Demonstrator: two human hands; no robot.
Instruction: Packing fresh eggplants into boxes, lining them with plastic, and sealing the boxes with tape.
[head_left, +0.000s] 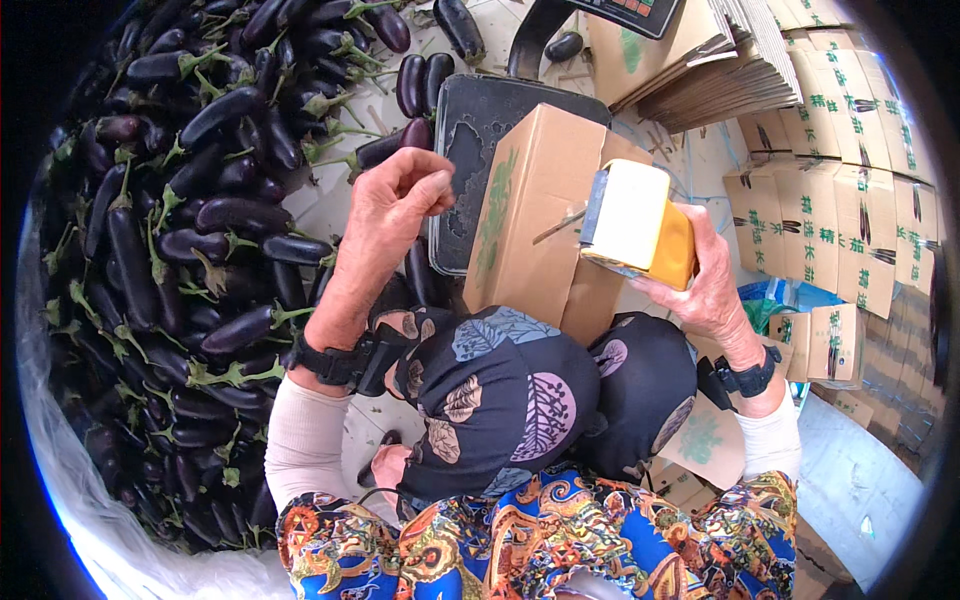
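My right hand (700,265) grips a yellow tape dispenser (640,225) that carries a wide, pale roll. It hovers over the right side of a brown cardboard box (550,200) with a green print. The box lies tilted between the black platform scale (470,150) and my knees, its top flaps folded together. My left hand (400,195) is raised left of the box, above the scale's edge, its fingers curled into a pinch. Whether something thin is between those fingertips cannot be made out.
A large heap of dark purple eggplants (230,215) fills the left, with loose ones beside the scale. Flat cardboard sheets (700,70) stand at the far right. Stacked packed boxes (830,200) line the right side. Clear plastic sheeting (110,540) borders the heap.
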